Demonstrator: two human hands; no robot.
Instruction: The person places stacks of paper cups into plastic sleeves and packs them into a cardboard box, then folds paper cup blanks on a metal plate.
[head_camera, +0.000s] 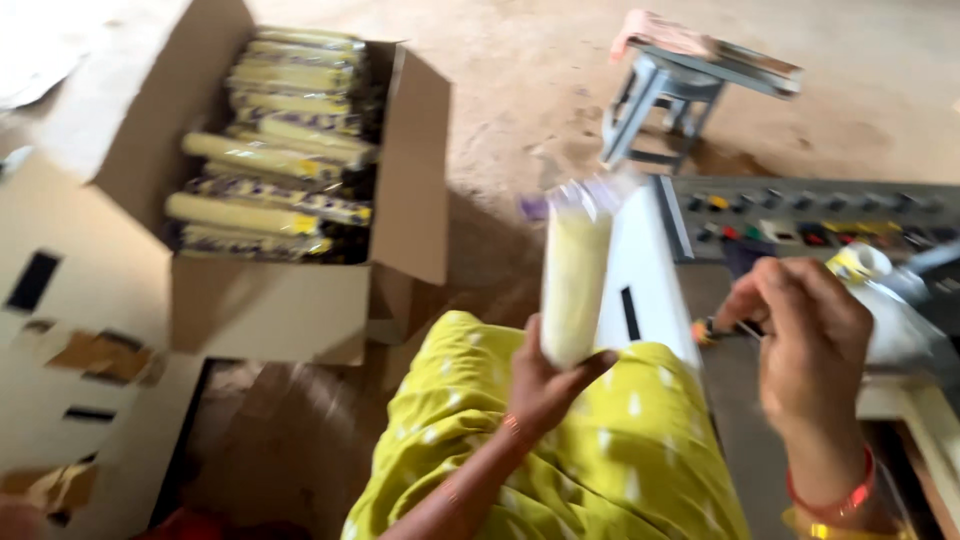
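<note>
The left hand (545, 385) grips the lower end of a clear plastic packet (575, 275) filled with pale yellow contents. The packet stands upright above the person's lap, which is covered in yellow-green fabric with white marks (600, 450). The thumb and fingers (598, 362) wrap around the packet's base; its transparent top flares open and is blurred.

The right hand (800, 335) is raised over the near part of the grey desk (735, 390), beside the packet but apart from it. Its fingers curl inward toward the palm. A thin dark item appears just below the fingertips, but blur prevents telling whether the fingers pinch it. A red bangle (835, 498) sits on the right wrist.

A white upright panel (640, 270) with a dark slot stands between the packet and the desk. At the far edge of the desk, a grey control panel (810, 215) carries a row of coloured buttons and switches. A roll of yellow tape (858, 262) lies near the right edge of the desk.

On the floor to the left, an open cardboard box (275, 190) holds stacked rows of filled packets of the same kind. Flattened cardboard (70, 330) lies at the far left. A small grey stool (675, 95) with a cloth on top stands on the floor beyond the desk.
</note>
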